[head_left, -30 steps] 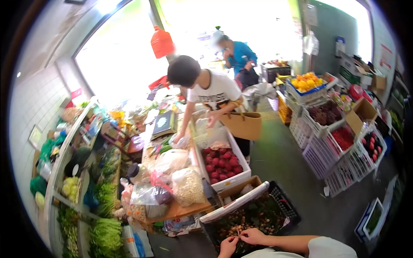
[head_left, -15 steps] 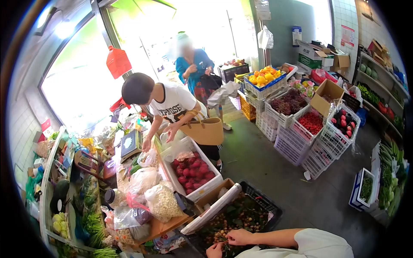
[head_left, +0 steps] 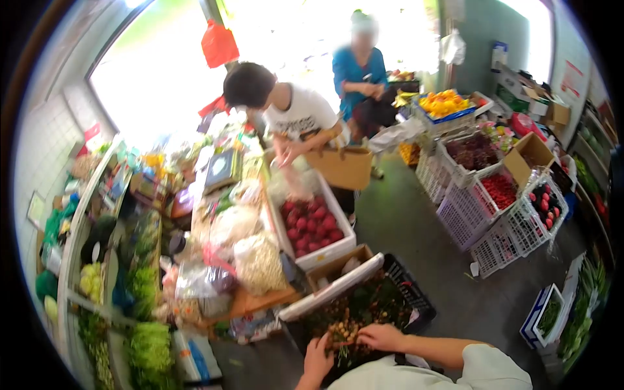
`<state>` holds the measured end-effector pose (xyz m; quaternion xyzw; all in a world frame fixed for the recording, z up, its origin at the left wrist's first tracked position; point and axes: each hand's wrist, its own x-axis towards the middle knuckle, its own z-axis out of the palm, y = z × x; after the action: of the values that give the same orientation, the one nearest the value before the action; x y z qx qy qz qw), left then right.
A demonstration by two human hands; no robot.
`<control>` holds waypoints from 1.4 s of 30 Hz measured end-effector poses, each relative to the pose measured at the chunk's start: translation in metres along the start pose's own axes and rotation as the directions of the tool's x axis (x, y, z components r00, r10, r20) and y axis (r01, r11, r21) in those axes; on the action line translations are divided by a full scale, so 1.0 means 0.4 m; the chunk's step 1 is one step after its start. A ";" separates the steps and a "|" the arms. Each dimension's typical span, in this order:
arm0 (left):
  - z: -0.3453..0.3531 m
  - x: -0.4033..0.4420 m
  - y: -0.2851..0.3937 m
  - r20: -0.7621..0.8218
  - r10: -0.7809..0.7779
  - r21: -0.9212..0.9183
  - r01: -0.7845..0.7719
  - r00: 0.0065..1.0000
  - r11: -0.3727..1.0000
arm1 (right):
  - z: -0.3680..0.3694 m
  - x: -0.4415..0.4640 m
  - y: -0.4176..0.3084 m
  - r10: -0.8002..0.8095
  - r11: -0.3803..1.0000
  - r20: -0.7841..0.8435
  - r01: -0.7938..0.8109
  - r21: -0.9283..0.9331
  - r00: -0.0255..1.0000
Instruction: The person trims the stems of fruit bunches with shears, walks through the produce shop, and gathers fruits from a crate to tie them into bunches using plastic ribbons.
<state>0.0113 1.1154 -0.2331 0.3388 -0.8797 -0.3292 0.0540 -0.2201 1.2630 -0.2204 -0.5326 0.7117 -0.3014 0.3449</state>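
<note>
My left hand [head_left: 318,359] is at the near side of a dark crate [head_left: 426,312], its fingers closed at the edge of a bunch of longans [head_left: 344,333], small round brownish fruits on twigs. From the right, my right hand [head_left: 382,337] reaches over the crate with its fingers pinched on the same bunch. More fruit and dark green leaves fill the crate below. Blur hides the exact fingertip contact.
A white box [head_left: 346,242] of dark red fruit stands beyond the crate. Bagged goods [head_left: 260,263] cover a table at left. A person in a white shirt [head_left: 300,112] holds a clear bag; another in blue [head_left: 357,70] stands behind. Stacked fruit crates [head_left: 458,218] stand right.
The camera view has shifted, moving the scene right. My hands have moved up and apart, raising the bunch. The person in white has lifted a clear bag from the box.
</note>
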 end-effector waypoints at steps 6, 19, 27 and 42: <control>0.009 0.026 -0.018 0.205 0.320 0.056 -0.337 0.925 0.940 | -0.022 -0.048 0.070 -0.065 0.997 -0.220 0.053 -0.059 0.973; 0.049 0.066 0.044 -0.082 0.227 -0.029 -0.230 0.970 0.973 | -0.069 -0.161 0.104 -0.023 1.000 -0.316 0.023 -0.004 0.949; -0.124 -0.017 0.294 -0.463 -0.157 -0.591 -0.173 0.872 0.788 | -0.076 -0.167 0.111 -0.072 0.995 -0.306 0.092 0.049 0.949; -0.573 -0.390 0.087 -0.521 -0.396 -0.790 -0.603 0.756 -0.112 | 0.248 -0.080 -0.263 -0.184 0.974 -0.266 0.213 0.081 0.946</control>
<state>0.1840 1.1091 -0.0135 0.1864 -0.2740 -0.7212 0.6083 -0.0754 1.2615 -0.1889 -0.5385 0.6755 -0.4393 0.2464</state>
